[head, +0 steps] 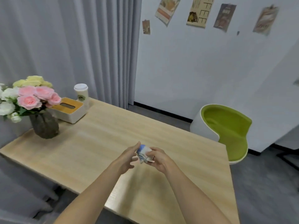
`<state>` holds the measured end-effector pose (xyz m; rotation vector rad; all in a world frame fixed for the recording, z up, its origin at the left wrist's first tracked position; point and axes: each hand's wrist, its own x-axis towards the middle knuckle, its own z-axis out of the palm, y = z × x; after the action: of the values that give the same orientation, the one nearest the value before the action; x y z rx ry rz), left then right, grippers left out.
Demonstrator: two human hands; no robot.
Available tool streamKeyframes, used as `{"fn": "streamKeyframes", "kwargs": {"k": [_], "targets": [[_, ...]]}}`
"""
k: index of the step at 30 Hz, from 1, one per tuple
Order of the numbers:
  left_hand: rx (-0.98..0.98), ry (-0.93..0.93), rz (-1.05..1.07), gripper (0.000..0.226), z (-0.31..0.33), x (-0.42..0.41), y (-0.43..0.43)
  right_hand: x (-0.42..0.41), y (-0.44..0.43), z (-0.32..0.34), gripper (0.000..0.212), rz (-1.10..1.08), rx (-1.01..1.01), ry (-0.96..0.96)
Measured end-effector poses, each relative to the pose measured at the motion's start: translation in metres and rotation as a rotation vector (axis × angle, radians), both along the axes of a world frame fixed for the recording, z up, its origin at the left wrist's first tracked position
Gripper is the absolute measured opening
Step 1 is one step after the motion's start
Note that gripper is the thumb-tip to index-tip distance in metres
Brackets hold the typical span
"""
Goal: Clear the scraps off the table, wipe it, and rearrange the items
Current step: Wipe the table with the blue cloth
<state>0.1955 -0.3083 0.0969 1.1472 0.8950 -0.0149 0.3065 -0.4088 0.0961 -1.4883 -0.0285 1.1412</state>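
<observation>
A crumpled blue-and-white scrap (143, 151) is held above the middle of the light wooden table (100, 143). My right hand (159, 158) grips it with curled fingers. My left hand (128, 157) is beside it on the left, fingers extended, its fingertips close to or touching the scrap. At the table's far left stand a dark vase of pink, white and yellow flowers (43, 125), a white tissue box with a wooden lid (71, 110) and a white paper cup with a lid (81, 94).
A green-and-white chair (226, 130) stands past the table's right edge. Grey curtains (72, 46) hang behind the table. Posters are pinned on the white wall. Grey floor lies to the right and in front.
</observation>
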Motion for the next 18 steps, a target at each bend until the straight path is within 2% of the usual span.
{"fn": "streamKeyframes", "kwargs": {"k": [1,3,6,10,12,15,18], "targets": [[0.009,0.014,-0.086,0.051,-0.004,0.01,-0.01,0.003,-0.007,-0.004,0.037,-0.057,-0.007,0.008],[-0.017,0.014,-0.199,0.039,-0.01,0.027,-0.028,0.007,-0.02,-0.013,0.035,-0.138,-0.025,0.019],[-0.039,0.018,-0.27,0.024,-0.025,0.055,-0.044,0.01,-0.041,-0.023,0.039,-0.277,0.005,0.048],[-0.07,0.004,-0.401,0.011,-0.051,0.089,-0.069,0.013,-0.092,-0.035,0.03,-0.561,0.024,0.082],[-0.043,0.002,-0.483,0.003,-0.056,0.103,-0.088,0.009,-0.124,-0.041,0.025,-0.628,-0.007,0.068],[0.104,0.028,-0.645,0.01,-0.062,0.12,-0.118,-0.007,-0.171,-0.047,0.021,-0.714,-0.111,0.033],[0.322,0.009,-0.862,0.055,-0.068,0.131,-0.148,-0.031,-0.219,-0.062,0.034,-0.656,-0.469,-0.22]]}}
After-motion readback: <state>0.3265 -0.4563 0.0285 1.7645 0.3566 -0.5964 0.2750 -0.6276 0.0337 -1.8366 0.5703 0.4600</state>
